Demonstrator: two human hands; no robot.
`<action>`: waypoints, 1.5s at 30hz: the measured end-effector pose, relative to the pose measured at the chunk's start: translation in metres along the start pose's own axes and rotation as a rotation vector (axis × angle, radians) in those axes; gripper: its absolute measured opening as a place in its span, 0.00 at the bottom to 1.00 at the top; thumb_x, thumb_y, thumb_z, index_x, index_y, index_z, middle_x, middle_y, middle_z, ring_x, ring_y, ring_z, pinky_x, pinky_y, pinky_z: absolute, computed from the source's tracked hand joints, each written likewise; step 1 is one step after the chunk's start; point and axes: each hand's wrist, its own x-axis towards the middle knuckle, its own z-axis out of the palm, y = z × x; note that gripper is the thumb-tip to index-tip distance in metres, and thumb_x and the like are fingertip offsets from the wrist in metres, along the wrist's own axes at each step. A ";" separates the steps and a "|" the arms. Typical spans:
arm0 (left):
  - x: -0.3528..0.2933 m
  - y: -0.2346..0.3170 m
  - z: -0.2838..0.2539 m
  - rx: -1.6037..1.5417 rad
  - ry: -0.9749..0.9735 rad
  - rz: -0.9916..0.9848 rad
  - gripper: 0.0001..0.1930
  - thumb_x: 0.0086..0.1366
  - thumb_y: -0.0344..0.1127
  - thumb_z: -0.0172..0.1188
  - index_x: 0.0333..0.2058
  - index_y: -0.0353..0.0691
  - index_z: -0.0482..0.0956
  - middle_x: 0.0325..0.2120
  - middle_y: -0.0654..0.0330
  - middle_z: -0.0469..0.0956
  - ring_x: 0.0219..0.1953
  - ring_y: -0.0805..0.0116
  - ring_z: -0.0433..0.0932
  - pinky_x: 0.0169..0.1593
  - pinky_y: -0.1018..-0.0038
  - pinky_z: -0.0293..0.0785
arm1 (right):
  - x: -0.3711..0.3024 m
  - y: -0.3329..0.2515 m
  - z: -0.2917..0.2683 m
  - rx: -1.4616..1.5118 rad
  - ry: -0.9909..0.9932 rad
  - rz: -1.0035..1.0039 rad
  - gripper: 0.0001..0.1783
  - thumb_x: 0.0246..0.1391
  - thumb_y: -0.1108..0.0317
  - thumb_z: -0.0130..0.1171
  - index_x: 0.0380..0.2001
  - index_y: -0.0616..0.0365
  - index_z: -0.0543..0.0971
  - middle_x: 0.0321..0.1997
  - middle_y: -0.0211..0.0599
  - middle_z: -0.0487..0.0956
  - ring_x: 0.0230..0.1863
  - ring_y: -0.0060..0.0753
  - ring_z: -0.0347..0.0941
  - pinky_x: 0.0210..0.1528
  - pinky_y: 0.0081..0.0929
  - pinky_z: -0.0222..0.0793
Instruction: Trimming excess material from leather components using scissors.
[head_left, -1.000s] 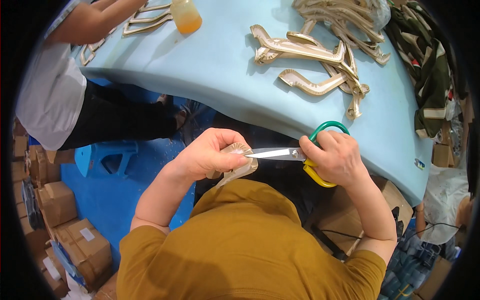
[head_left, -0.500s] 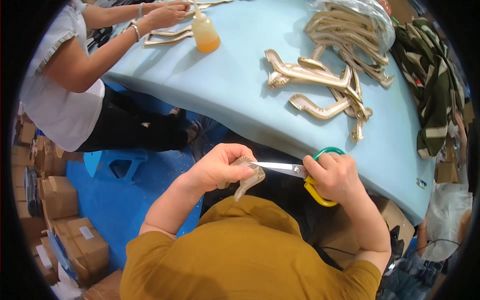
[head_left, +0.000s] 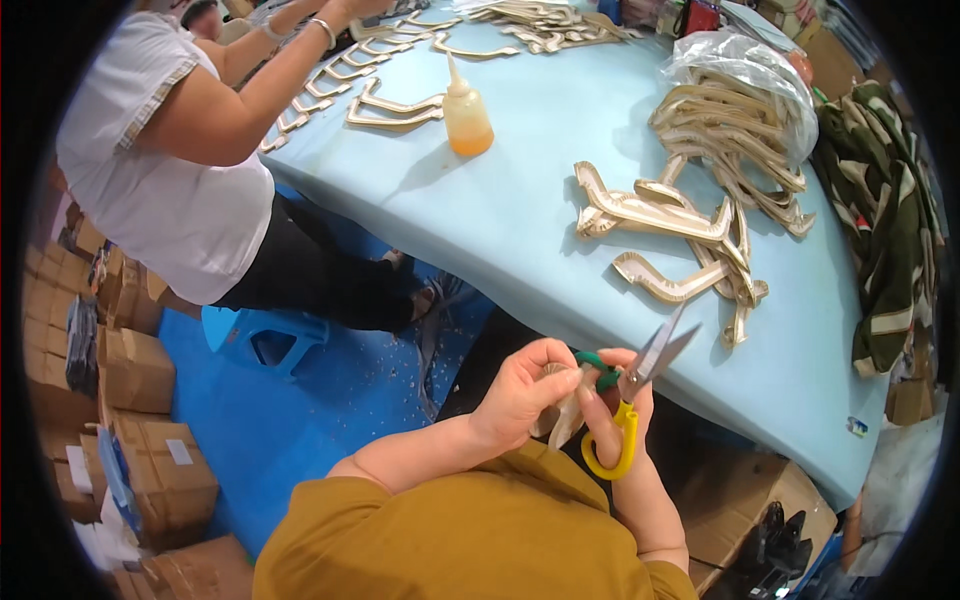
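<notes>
Close in front of me, my left hand (head_left: pixel 528 394) pinches a beige, pleated-edged curved strip (head_left: pixel 566 420) between thumb and fingers. My right hand (head_left: pixel 606 425) is right beside it, with its fingertips at the strip. That hand also keeps hold of scissors (head_left: pixel 655 358) with one green and one yellow handle loop. Their blades are apart and point up and to the right, off the strip. Fingers hide part of the strip and the green loop. Beyond my hands, more beige curved strips (head_left: pixel 660 215) lie crossed in a loose pile on the table.
The table (head_left: pixel 520 250) has a light blue cover. A squeeze bottle (head_left: pixel 468 118) of orange liquid stands on it, and a clear plastic bag (head_left: pixel 745 60) covers more strips. At left, a co-worker (head_left: pixel 170 150) stands near a blue stool (head_left: pixel 265 335) and cardboard boxes (head_left: pixel 165 470). Dark patterned cloth (head_left: pixel 880 220) hangs at right.
My right hand has come in to meet the left, and the scissors have swung from pointing left at the strip to pointing up and right. My view has shifted, showing more of the far table.
</notes>
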 end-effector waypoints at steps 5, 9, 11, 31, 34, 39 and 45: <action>0.013 0.006 -0.001 0.003 0.012 -0.139 0.03 0.61 0.30 0.53 0.30 0.37 0.71 0.24 0.66 0.74 0.27 0.82 0.71 0.31 0.84 0.68 | 0.008 0.005 -0.010 -0.012 0.014 -0.063 0.21 0.48 0.78 0.52 0.47 0.57 0.64 0.33 0.30 0.69 0.31 0.16 0.64 0.31 0.13 0.59; 0.013 0.005 -0.011 0.470 0.074 0.214 0.02 0.59 0.25 0.52 0.28 0.37 0.70 0.22 0.67 0.72 0.25 0.85 0.68 0.28 0.86 0.65 | 0.011 0.006 -0.009 -0.058 -0.080 0.101 0.23 0.48 0.80 0.53 0.48 0.55 0.64 0.33 0.28 0.68 0.31 0.15 0.63 0.31 0.13 0.59; 0.016 0.003 -0.009 0.595 0.100 0.393 0.03 0.60 0.25 0.51 0.27 0.37 0.69 0.20 0.69 0.70 0.24 0.86 0.67 0.27 0.87 0.64 | 0.017 0.002 -0.005 -0.125 -0.099 0.088 0.22 0.49 0.79 0.53 0.48 0.57 0.64 0.33 0.28 0.68 0.31 0.15 0.63 0.31 0.13 0.59; 0.027 0.002 -0.015 0.256 0.119 0.023 0.05 0.60 0.30 0.54 0.33 0.35 0.72 0.26 0.64 0.73 0.25 0.79 0.70 0.28 0.83 0.66 | 0.021 0.011 -0.008 -0.049 0.047 0.029 0.15 0.51 0.76 0.52 0.43 0.58 0.65 0.31 0.27 0.67 0.30 0.15 0.62 0.33 0.14 0.60; 0.020 0.018 -0.022 0.134 0.037 -0.169 0.08 0.59 0.32 0.56 0.36 0.36 0.72 0.28 0.65 0.74 0.27 0.81 0.71 0.29 0.83 0.68 | 0.019 0.010 -0.010 0.103 0.032 0.072 0.17 0.50 0.75 0.53 0.44 0.56 0.66 0.33 0.27 0.66 0.34 0.16 0.60 0.37 0.15 0.59; 0.018 0.023 -0.024 0.280 -0.032 -0.275 0.08 0.59 0.31 0.56 0.36 0.35 0.73 0.24 0.65 0.74 0.26 0.82 0.70 0.27 0.84 0.66 | 0.017 0.011 -0.007 0.040 0.032 0.040 0.16 0.49 0.76 0.53 0.43 0.56 0.66 0.32 0.27 0.67 0.33 0.16 0.61 0.36 0.15 0.60; 0.015 0.020 -0.024 0.253 0.012 -0.199 0.07 0.58 0.29 0.56 0.35 0.34 0.74 0.25 0.66 0.75 0.25 0.83 0.69 0.29 0.86 0.65 | 0.022 0.000 -0.008 -0.089 -0.012 0.116 0.16 0.47 0.76 0.53 0.42 0.57 0.67 0.28 0.28 0.68 0.30 0.18 0.63 0.34 0.17 0.63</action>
